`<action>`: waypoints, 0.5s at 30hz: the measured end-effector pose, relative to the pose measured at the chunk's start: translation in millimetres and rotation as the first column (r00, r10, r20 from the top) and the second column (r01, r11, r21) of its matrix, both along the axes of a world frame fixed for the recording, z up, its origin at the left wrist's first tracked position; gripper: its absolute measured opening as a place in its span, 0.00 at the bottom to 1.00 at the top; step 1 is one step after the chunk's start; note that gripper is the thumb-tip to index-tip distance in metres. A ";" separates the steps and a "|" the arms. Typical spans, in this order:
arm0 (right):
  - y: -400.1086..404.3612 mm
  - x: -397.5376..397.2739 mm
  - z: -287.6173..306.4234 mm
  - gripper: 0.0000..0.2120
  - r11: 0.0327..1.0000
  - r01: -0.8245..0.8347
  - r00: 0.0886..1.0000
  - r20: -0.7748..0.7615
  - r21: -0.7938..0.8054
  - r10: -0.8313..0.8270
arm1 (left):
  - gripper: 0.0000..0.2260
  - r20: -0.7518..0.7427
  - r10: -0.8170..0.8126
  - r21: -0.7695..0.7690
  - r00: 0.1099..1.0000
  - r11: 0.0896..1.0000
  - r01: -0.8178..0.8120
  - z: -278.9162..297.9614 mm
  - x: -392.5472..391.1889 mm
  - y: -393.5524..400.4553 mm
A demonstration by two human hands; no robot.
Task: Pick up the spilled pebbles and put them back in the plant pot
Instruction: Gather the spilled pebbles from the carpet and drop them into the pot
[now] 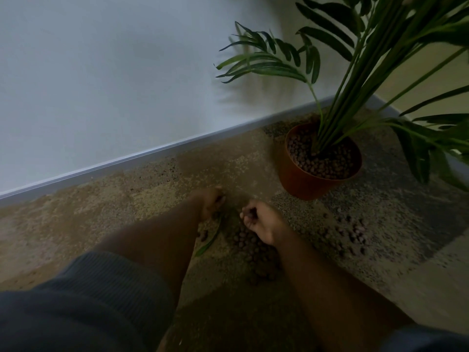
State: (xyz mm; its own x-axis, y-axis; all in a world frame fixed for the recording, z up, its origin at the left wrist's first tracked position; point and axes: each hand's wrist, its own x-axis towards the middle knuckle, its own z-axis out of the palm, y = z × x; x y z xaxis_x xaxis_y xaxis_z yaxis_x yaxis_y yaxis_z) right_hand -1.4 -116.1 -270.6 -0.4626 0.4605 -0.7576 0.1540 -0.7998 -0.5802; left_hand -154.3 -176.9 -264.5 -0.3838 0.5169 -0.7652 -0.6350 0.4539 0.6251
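Note:
Brown round pebbles (250, 246) lie spilled in a pile on the carpet between my forearms, and a second scatter of pebbles (351, 231) lies to the right. An orange plant pot (299, 182) stands behind them, filled with the same pebbles around a green palm plant (355, 72). My right hand (261, 221) is cupped palm up above the pile with a few pebbles in its curled fingers. My left hand (212, 201) reaches down to the carpet at the pile's far left edge with its fingers curled; what they hold is blurred.
A fallen green leaf (210, 241) lies on the mottled brown and grey carpet (127, 214) between my arms. A white wall with a grey skirting board (142, 156) runs behind. Palm fronds overhang the pot's right side.

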 end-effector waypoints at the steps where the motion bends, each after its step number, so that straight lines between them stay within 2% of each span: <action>1: 0.9 2.6 0.4 0.08 0.995 0.055 0.994 -0.086 -0.087 -0.062 | 0.06 0.063 0.054 0.039 0.997 0.998 -0.057 3.9 2.1 0.3; 4: 0.7 7.1 4.0 0.05 0.965 0.142 0.961 -0.203 -0.221 -0.188 | 0.09 0.187 0.080 0.109 0.979 0.989 -0.101 14.9 4.4 -2.8; 7: -1.0 7.3 7.9 0.07 0.949 0.194 0.949 -0.199 -0.249 -0.246 | 0.08 0.265 0.077 0.136 0.961 0.984 -0.116 22.1 4.7 -6.3; 10: 0.4 4.4 10.8 0.11 0.946 0.220 0.956 -0.141 -0.239 -0.258 | 0.09 0.266 0.088 0.130 0.960 0.983 -0.126 24.7 6.0 -3.3; 15: 10.0 -0.7 26.6 0.14 0.925 0.303 0.942 -0.076 -0.229 -0.327 | 0.15 0.179 0.164 0.066 0.970 0.982 -0.178 19.2 8.6 7.5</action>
State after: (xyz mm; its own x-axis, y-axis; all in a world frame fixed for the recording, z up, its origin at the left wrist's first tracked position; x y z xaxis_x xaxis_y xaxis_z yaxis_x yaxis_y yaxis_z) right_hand -2.2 -106.1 -243.9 -0.4062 0.4315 -0.8055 -0.1811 -0.9020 -0.3918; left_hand -145.7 -169.4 -245.3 -0.3383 0.5176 -0.7859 -0.7996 0.2822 0.5301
